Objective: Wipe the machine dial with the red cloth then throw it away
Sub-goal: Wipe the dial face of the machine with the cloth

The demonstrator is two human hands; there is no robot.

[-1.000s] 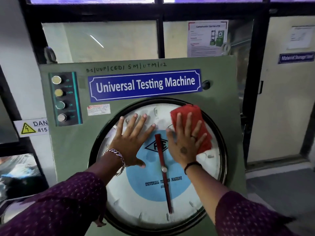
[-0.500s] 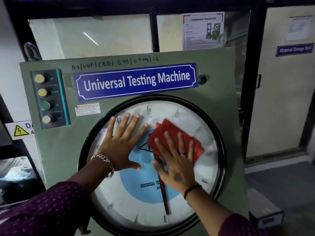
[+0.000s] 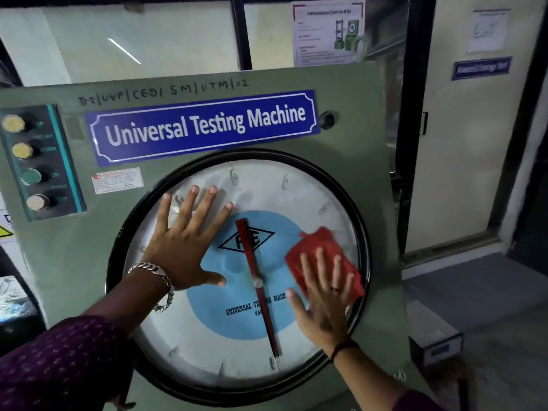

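Red cloth (image 3: 321,256) pressed flat by right hand (image 3: 323,304), fingers spread, beside dial (image 3: 237,351) rim, right-centre frame. Left hand (image 3: 186,247) flat, open, upper-left glass.

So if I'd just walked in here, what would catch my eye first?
Probably the big round dial filling the green machine's front, under a blue sign reading "Universal Testing Machine". On its glass, the right hand presses a red cloth near the right rim, while the left hand lies flat on the upper left. A red pointer runs down the middle.
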